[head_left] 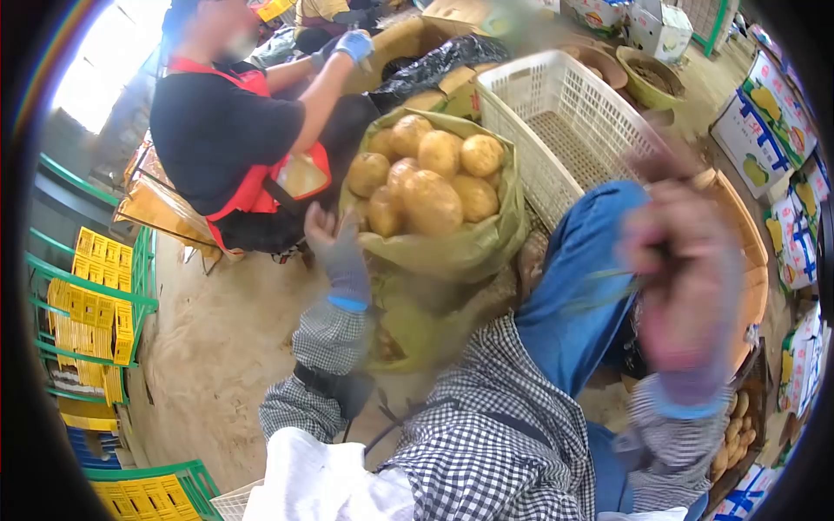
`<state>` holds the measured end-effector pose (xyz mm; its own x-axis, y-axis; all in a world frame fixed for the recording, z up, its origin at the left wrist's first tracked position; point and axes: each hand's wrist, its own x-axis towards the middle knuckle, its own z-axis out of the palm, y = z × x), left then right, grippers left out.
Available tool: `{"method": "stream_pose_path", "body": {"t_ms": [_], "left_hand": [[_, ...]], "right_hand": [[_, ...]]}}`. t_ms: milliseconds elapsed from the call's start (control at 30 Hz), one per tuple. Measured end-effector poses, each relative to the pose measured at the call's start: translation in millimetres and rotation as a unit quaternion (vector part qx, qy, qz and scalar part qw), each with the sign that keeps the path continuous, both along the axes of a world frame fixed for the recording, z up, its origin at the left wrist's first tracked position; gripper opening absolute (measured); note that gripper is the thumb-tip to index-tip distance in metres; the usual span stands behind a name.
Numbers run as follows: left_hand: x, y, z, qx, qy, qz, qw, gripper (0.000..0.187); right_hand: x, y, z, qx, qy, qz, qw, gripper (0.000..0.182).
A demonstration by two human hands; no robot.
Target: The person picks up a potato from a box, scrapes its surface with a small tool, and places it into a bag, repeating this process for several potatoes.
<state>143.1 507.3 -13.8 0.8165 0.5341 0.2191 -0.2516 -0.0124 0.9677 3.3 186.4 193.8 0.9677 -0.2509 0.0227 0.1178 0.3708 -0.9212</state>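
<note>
A pale green plastic bag [452,258] in front of me is heaped with several large brown potatoes [432,201]. Beside its left rim is my left hand [337,252], in a grey glove with a blue cuff. Its fingers are apart, and I see nothing held in them. My right hand [686,278] is raised over my right side, past my knee in blue jeans. Motion smears it, so its fingers and anything in them cannot be made out. A thin greenish streak shows just left of it.
A white plastic basket [556,139] stands beyond my knee. At the left a co-worker in a red apron [248,187] sits close by. Yellow crates [95,304] are stacked behind green rails, printed cartons [751,143] line the right, and smaller potatoes [737,434] lie lower right.
</note>
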Motion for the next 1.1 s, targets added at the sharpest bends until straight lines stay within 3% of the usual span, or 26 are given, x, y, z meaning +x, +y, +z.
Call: {"method": "stream_pose_path", "body": {"t_ms": [33, 133, 233, 267, 300, 333, 400, 433, 500, 567, 600, 700, 767, 800, 833, 900, 933, 967, 1067, 1100], "left_hand": [[3.7, 12.8, -10.8, -0.023, 0.023, 0.045, 0.998, 0.055], [-10.9, 28.6, 2.3, -0.167, 0.262, -0.125, 0.942, 0.047], [3.0, 39.2, 0.8, -0.287, 0.301, -0.119, 0.902, 0.041], [0.5, 48.9, -3.9, -0.285, 0.276, -0.176, 0.901, 0.041], [3.8, 74.7, -37.0, -0.119, 0.218, -0.235, 0.940, 0.039], [14.9, 108.3, -89.9, 0.051, 0.148, -0.285, 0.946, 0.037], [14.9, 83.5, -48.1, -0.262, 0.282, -0.229, 0.894, 0.026], [20.3, 81.4, -45.6, -0.259, 0.292, -0.218, 0.894, 0.025], [20.2, 81.9, -47.6, -0.255, 0.317, -0.194, 0.893, 0.022], [14.3, 94.5, -56.7, -0.085, 0.210, -0.296, 0.928, 0.022], [13.9, 103.0, -64.0, 0.018, 0.172, -0.326, 0.930, 0.023], [30.9, 126.8, -97.1, 0.330, 0.032, -0.303, 0.893, 0.025], [39.0, 125.9, -80.7, 0.235, 0.119, -0.291, 0.920, 0.025], [36.8, 112.2, -43.9, 0.030, 0.250, -0.288, 0.924, 0.023], [30.8, 101.1, -10.0, -0.176, 0.372, -0.258, 0.874, 0.021], [14.1, 79.7, 41.6, -0.049, 0.329, -0.328, 0.884, 0.019], [12.1, 62.7, 56.4, 0.002, 0.303, -0.366, 0.880, 0.018], [6.2, 54.0, 62.8, 0.049, 0.282, -0.400, 0.871, 0.017], [17.4, 23.1, 63.4, 0.052, 0.272, -0.303, 0.912, 0.021], [21.8, 31.3, 52.6, 0.125, 0.221, -0.331, 0.909, 0.021]], "right_hand": [[5.5, 29.6, -15.5, 0.086, 0.061, 0.037, 0.994, 0.034], [17.3, 88.2, -80.5, 0.243, 0.200, 0.037, 0.949, 0.027], [37.3, 121.1, -135.5, 0.352, 0.261, -0.026, 0.899, 0.028], [44.4, 125.7, -152.8, 0.365, 0.257, -0.027, 0.895, 0.028], [53.9, 127.8, -169.0, 0.377, 0.247, -0.028, 0.892, 0.028], [61.6, 129.4, -185.7, 0.356, 0.213, -0.027, 0.909, 0.027], [71.9, 124.9, -188.6, 0.314, 0.237, -0.052, 0.918, 0.024], [75.1, 123.5, -192.2, 0.295, 0.252, -0.065, 0.919, 0.023], [92.1, 129.3, -246.7, 0.199, 0.177, -0.094, 0.959, 0.021], [92.2, 131.8, -253.6, 0.149, 0.164, -0.104, 0.970, 0.020], [93.9, 130.5, -227.9, 0.150, 0.183, -0.104, 0.966, 0.020], [105.6, 135.3, -225.1, 0.183, 0.228, -0.197, 0.936, 0.016], [104.9, 138.3, -228.8, 0.218, 0.270, -0.202, 0.916, 0.014], [106.1, 136.5, -237.3, -0.083, 0.229, -0.182, 0.953, 0.015], [103.7, 126.4, -234.5, -0.375, 0.172, -0.140, 0.900, 0.016], [81.4, 110.9, -220.9, -0.634, 0.108, -0.047, 0.765, 0.021], [70.3, 85.1, -169.4, -0.642, 0.104, -0.019, 0.759, 0.025], [67.4, 79.5, -170.1, -0.612, 0.103, -0.018, 0.784, 0.024], [71.4, 64.5, -161.0, -0.547, 0.057, -0.045, 0.834, 0.021], [73.6, 67.0, -162.0, -0.525, 0.074, -0.008, 0.848, 0.021]]}}
